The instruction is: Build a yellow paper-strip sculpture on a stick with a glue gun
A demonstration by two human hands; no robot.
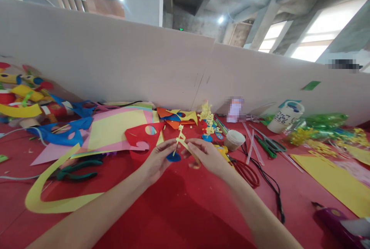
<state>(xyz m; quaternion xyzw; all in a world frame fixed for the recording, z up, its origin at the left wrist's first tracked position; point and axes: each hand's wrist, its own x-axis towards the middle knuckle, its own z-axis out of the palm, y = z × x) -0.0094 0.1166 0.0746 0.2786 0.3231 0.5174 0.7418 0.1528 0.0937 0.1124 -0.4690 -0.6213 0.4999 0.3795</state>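
Observation:
Between my two hands stands a small craft piece: a thin stem with a yellow star-like top (180,128) and a blue round base (174,157). My left hand (158,159) is closed, pinching the stem side of this craft piece. My right hand (206,155) pinches a pale yellow paper strip (182,141) that lies against the stem. Whether the strip is stuck to it, I cannot tell. Just beyond my hands are similar yellow figures (206,116), at least one on a blue base. The lower fingers of my right hand are blurred.
Cut paper sheets (115,129) and green-handled pliers (76,170) lie left on the red table. To the right are a paper cup (234,140), red-handled scissors (248,172), a black cable (270,182), yellow sheets (332,181) and a purple glue gun (335,218). A white partition (115,60) borders the back.

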